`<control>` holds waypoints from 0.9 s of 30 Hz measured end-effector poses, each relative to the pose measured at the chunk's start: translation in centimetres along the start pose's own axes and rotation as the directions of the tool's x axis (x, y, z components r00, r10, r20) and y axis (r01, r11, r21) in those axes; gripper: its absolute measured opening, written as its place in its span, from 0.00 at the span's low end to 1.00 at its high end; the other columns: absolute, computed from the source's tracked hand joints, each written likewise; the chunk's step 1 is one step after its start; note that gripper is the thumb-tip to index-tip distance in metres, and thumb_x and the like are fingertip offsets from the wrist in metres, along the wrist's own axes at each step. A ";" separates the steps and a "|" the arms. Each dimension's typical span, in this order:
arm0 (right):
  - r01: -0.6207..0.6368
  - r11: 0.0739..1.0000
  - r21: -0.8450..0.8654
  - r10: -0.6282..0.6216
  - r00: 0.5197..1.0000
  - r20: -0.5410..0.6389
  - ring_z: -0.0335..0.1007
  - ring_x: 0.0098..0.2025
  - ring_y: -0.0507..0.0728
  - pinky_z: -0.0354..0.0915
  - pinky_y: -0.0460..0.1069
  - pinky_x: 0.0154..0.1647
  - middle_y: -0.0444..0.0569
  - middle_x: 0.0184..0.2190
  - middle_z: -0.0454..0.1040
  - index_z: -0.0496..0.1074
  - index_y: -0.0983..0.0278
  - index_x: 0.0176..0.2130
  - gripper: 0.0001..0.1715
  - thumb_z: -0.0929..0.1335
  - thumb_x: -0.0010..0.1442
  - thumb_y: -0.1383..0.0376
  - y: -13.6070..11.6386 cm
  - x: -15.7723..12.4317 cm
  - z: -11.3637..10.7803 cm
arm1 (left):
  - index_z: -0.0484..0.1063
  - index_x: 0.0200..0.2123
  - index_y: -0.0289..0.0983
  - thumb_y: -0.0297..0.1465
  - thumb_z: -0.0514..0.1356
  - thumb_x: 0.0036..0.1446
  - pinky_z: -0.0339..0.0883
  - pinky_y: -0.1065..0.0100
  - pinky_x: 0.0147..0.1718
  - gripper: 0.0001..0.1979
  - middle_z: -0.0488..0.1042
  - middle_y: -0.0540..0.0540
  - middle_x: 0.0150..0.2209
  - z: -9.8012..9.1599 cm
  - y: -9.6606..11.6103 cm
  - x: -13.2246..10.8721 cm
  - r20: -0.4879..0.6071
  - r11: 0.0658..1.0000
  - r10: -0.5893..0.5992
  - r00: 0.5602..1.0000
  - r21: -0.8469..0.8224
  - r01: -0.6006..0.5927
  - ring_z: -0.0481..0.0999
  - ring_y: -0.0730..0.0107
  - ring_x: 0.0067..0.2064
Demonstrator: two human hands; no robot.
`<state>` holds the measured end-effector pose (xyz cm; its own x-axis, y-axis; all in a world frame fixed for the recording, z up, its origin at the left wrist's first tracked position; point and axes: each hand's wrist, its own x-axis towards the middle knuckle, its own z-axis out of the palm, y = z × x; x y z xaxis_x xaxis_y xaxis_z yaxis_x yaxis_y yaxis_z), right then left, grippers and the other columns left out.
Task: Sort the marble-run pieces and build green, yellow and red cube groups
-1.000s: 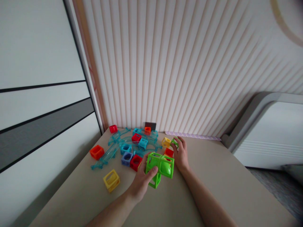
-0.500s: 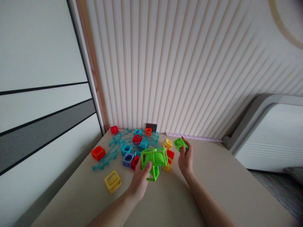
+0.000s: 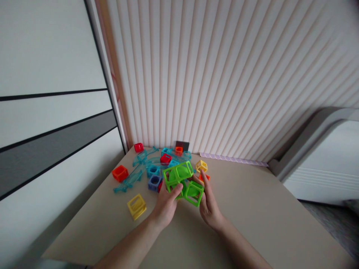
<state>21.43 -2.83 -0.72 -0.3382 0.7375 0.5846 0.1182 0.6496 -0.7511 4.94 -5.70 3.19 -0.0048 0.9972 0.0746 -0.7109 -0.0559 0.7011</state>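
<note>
My left hand (image 3: 166, 205) is closed round a joined group of green cube-frame blocks (image 3: 177, 172), its thumb pressed on the near side. Close on the right, my right hand (image 3: 209, 205) grips another green cube-frame block (image 3: 194, 193) by its right side, some of the fingers hidden behind it. That block meets the lower right of the group; whether it is fastened there I cannot tell. Both hands are raised above the table (image 3: 252, 198). Behind them, partly covered, are a red block (image 3: 204, 177) and a pale yellow block (image 3: 201, 166).
Clear teal track pieces (image 3: 131, 179) lie at the back left among a blue block (image 3: 154, 182), a teal block (image 3: 153, 170) and red ones (image 3: 165, 159). An orange-red block (image 3: 120, 173) and a yellow block (image 3: 137, 206) sit left. A ribbed panel (image 3: 179, 74) borders the back.
My right hand has moved left and down, bringing its single green block against the green group. My left hand has tilted the group. The view has shifted slightly.
</note>
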 end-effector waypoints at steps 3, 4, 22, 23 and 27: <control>-0.070 0.993 0.099 0.071 0.997 -0.008 0.66 0.64 0.63 0.69 0.59 0.59 0.57 0.63 0.68 0.40 0.52 0.74 0.36 0.57 0.74 0.53 0.5 0.0 -0.1 | 0.64 0.60 0.43 0.34 0.72 0.52 0.70 0.56 0.54 0.35 0.79 0.42 0.53 0.1 0.0 0.1 0.017 1.000 0.003 1.000 0.008 -0.003 0.78 0.56 0.55; -0.092 0.987 0.134 0.096 0.995 -0.020 0.68 0.62 0.63 0.70 0.58 0.57 0.57 0.62 0.69 0.43 0.52 0.73 0.34 0.58 0.74 0.53 0.6 0.0 -0.2 | 0.64 0.60 0.43 0.34 0.73 0.51 0.70 0.56 0.54 0.35 0.79 0.42 0.52 0.1 0.0 0.2 0.014 1.000 -0.006 1.000 0.010 0.006 0.78 0.55 0.54; -0.154 0.988 0.027 0.156 0.976 -0.150 0.78 0.40 0.58 0.76 0.52 0.41 0.54 0.47 0.79 0.64 0.62 0.65 0.30 0.66 0.69 0.54 -1.6 1.2 -0.2 | 0.63 0.56 0.43 0.33 0.74 0.47 0.75 0.60 0.47 0.35 0.78 0.43 0.51 -0.9 -1.2 0.3 -0.080 0.961 0.093 0.992 0.269 -0.069 0.80 0.57 0.50; -0.154 0.988 0.026 0.156 0.975 -0.156 0.78 0.42 0.59 0.76 0.52 0.42 0.55 0.48 0.79 0.64 0.62 0.65 0.30 0.67 0.68 0.54 -1.5 1.2 -0.2 | 0.63 0.56 0.43 0.33 0.74 0.47 0.75 0.61 0.47 0.35 0.79 0.43 0.50 -0.8 -1.1 0.3 -0.075 0.961 0.089 0.993 0.268 -0.066 0.81 0.57 0.50; -0.134 0.991 0.016 0.134 0.976 -0.173 0.78 0.46 0.61 0.76 0.54 0.46 0.54 0.51 0.79 0.66 0.62 0.64 0.28 0.67 0.69 0.55 -0.9 0.9 -0.2 | 0.63 0.56 0.43 0.32 0.74 0.48 0.75 0.61 0.48 0.34 0.79 0.44 0.51 -0.7 -0.8 0.3 -0.057 0.956 0.088 0.994 0.287 -0.068 0.81 0.58 0.50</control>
<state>21.17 -2.71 0.48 -0.1523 0.8388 0.5226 0.1475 0.5422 -0.8272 5.04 -5.31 2.12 -0.1075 0.9897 0.0949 -0.4774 -0.1351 0.8682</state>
